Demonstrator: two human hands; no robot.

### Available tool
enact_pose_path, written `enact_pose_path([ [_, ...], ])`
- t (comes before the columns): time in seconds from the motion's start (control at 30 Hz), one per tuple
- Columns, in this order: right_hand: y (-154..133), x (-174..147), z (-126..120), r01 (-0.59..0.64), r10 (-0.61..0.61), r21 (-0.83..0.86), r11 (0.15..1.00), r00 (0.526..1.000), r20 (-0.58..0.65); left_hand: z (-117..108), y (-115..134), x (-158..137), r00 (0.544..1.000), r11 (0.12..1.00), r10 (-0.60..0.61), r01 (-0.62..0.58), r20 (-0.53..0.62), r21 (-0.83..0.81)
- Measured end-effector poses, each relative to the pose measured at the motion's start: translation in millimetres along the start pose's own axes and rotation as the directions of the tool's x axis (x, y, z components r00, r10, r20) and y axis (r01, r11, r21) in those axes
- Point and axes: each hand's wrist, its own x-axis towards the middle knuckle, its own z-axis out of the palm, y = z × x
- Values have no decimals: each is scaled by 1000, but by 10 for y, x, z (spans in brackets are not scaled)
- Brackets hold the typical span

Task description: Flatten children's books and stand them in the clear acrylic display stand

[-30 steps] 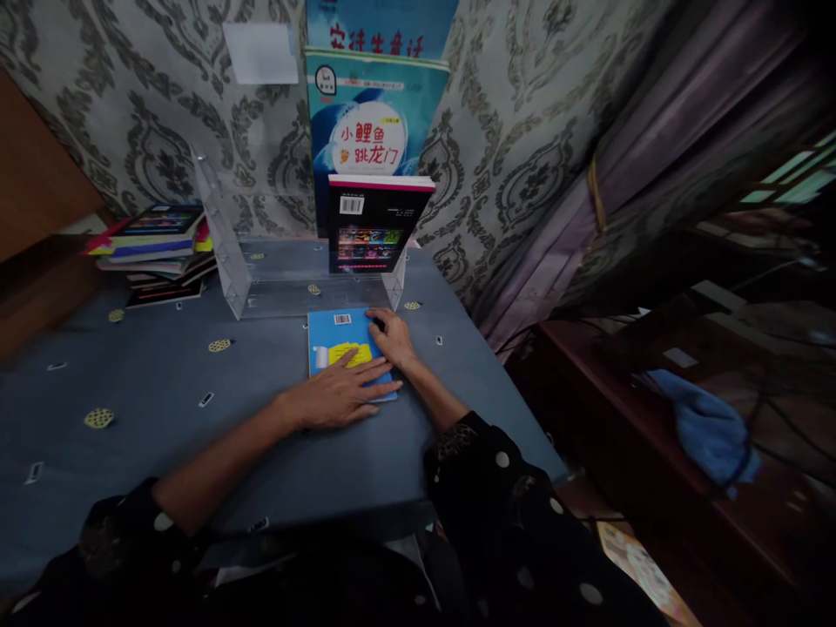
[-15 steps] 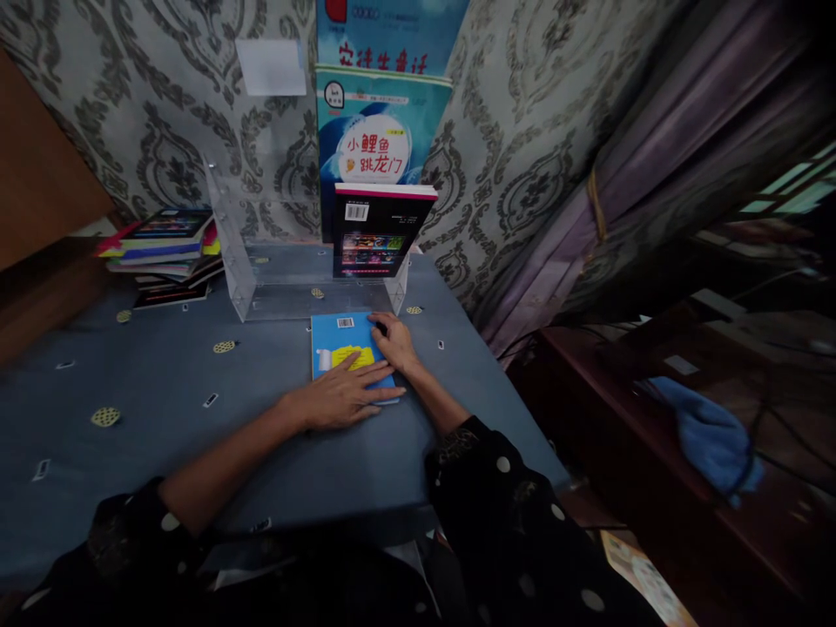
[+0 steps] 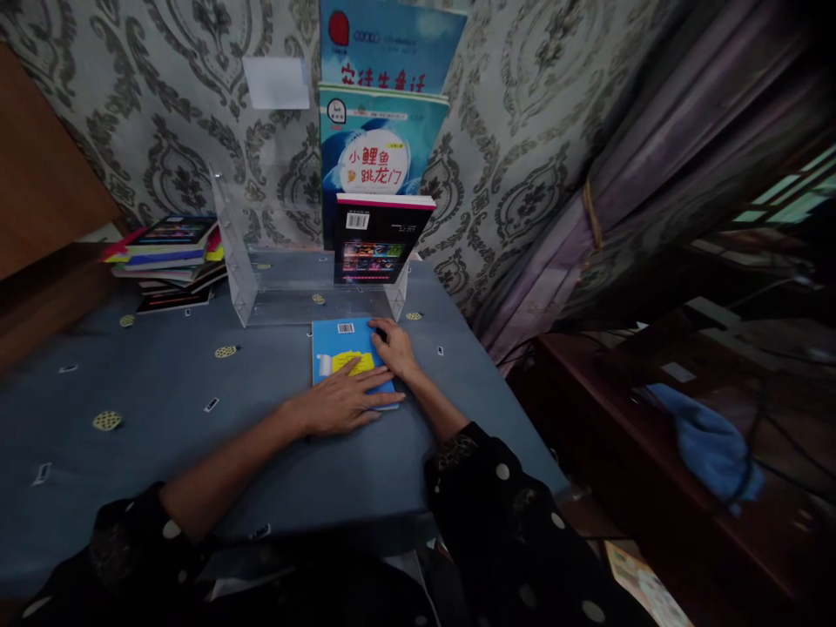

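A blue book (image 3: 330, 335) with a yellow patch and a barcode lies flat on the table, close in front of a clear acrylic book rack (image 3: 287, 309). Across its lower part rests my left hand (image 3: 343, 399), fingers stretched out and spread. My right hand (image 3: 394, 347) lies on the book's right edge, its fingers bent but apart, the thumb pointing in over the cover. In the rack's right side stand a black book (image 3: 379, 231) with its barcode outward, a teal book (image 3: 375, 144) behind it, and a taller blue book (image 3: 392, 48) at the back.
A stack of books (image 3: 173, 257) sits left of the rack on the patterned grey tablecloth (image 3: 157, 366). Patterned wallpaper rises behind, with a purple curtain (image 3: 562, 218) to the right. Beyond the table's right edge is a dark red surface holding a blue cloth (image 3: 709, 444).
The view has tilted slightly upward, so the rack and books appear a little lower. Both hands keep their places on the blue book.
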Motion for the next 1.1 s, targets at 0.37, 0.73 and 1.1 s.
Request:
enact_pose_path([
  [0.37, 36, 2, 11, 26, -27, -33, 999, 1000, -3, -32, 31, -8, 1000, 999, -12, 11, -29, -35],
  [0.73, -50, -102, 42, 64, -62, -145, 987, 998, 20, -65, -21, 32, 981, 958, -146, 109, -125, -267],
  [1.1, -152, -220, 146, 32, -22, -257, 966, 999, 40, 260, -656, -117, 711, 820, -561, 548, -425, -166],
])
